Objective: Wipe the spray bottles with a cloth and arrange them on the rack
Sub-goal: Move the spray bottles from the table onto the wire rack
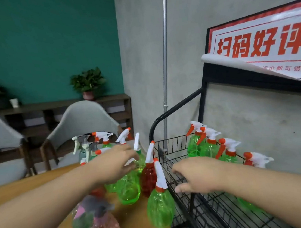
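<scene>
Spray bottles (128, 187) are clustered on the table (33, 182); four more are lined up on the wire rack (207, 211). Likely light, smooth thin plastic, tippy; best taken at the neck under the trigger. Left hand (112, 165) is spread loosely over the cluster, fingers (131, 155) apart, nothing gripped. Right hand (198, 175) is relaxed, empty above the rack.

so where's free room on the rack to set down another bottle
The rack wire shelf is bare in front of the green bottles lined along the wall, near the right hand. The table edge beside it is crowded where the left hand reaches.
</scene>
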Demonstrator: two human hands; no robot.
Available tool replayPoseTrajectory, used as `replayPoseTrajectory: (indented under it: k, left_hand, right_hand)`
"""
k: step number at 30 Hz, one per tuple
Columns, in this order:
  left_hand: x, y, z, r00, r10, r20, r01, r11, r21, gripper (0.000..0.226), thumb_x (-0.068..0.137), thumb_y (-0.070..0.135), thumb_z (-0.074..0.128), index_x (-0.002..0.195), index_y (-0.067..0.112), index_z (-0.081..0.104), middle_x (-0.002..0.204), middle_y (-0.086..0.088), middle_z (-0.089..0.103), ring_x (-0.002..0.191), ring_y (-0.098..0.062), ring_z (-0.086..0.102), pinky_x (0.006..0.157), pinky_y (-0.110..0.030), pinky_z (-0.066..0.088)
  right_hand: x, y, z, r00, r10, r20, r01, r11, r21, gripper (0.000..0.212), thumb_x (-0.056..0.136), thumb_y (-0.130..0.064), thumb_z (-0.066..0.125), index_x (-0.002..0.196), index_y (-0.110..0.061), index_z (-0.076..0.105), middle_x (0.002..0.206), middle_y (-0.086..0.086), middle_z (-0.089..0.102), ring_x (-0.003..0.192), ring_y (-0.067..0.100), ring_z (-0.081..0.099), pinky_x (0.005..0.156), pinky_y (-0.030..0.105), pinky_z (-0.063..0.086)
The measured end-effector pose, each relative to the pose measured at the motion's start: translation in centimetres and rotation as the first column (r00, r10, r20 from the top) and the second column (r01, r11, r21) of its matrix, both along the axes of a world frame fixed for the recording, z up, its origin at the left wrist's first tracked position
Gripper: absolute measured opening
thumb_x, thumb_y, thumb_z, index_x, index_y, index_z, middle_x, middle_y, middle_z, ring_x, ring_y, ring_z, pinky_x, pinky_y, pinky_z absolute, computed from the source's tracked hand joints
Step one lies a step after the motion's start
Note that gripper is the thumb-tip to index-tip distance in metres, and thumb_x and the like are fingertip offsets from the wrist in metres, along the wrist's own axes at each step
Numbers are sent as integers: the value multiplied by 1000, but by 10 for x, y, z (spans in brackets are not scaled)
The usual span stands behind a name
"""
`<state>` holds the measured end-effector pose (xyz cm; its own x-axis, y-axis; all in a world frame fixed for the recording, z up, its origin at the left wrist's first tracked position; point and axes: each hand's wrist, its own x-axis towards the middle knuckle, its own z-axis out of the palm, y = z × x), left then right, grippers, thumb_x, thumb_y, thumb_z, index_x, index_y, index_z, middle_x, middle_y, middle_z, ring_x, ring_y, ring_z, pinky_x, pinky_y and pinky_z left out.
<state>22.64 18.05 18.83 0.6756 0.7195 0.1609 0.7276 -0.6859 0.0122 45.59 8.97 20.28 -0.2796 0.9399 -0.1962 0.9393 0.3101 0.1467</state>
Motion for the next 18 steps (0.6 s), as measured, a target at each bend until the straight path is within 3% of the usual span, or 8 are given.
replayPoseTrajectory:
  k: [2, 7, 10, 14, 18]
  left_hand:
    - [-24, -1, -2, 997, 69, -27, -69, 998, 9, 30, 99, 32, 51, 127, 24, 59, 129, 5, 51, 125, -13, 46, 104, -25, 34]
    - [-74, -5, -7, 969, 245, 8, -245, 969, -42, 31, 100, 25, 48, 130, 23, 56, 130, 2, 50, 125, -16, 47, 103, -24, 34]
    - [-99, -12, -11, 943, 333, 23, -329, 938, -107, 33, 101, 28, 47, 133, 24, 53, 135, 1, 45, 128, -18, 45, 104, -24, 32]
    - [-120, -19, -22, 891, 450, 51, -434, 881, -189, 45, 101, 31, 48, 144, 22, 39, 146, -3, 38, 133, -21, 41, 106, -26, 33]
    - [-131, -20, -35, 833, 548, 79, -501, 807, -314, 52, 100, 29, 52, 146, 14, 32, 147, -8, 45, 126, -21, 52, 101, -30, 42]
  right_hand:
    - [-15, 5, -7, 991, -92, -93, 93, 996, 2, 55, 90, -58, 51, 125, -15, 49, 121, 6, 60, 106, 25, 57, 86, 36, 49]
    - [-41, 18, -23, 904, -234, -357, 224, 972, -71, 40, 95, -48, 49, 111, -12, 55, 106, 6, 62, 97, 23, 58, 70, 28, 39]
    - [-49, 25, -36, 859, -255, -443, 261, 964, -50, 26, 96, -43, 50, 96, -17, 44, 96, 2, 55, 86, 20, 52, 64, 29, 36]
    - [-53, 32, -50, 798, -302, -521, 341, 940, -23, 22, 97, -30, 50, 105, -10, 50, 107, 9, 61, 93, 24, 59, 74, 31, 44]
    - [-51, 37, -60, 705, -366, -608, 419, 906, -60, 17, 94, -20, 50, 106, -7, 53, 100, 11, 66, 86, 26, 63, 72, 33, 48]
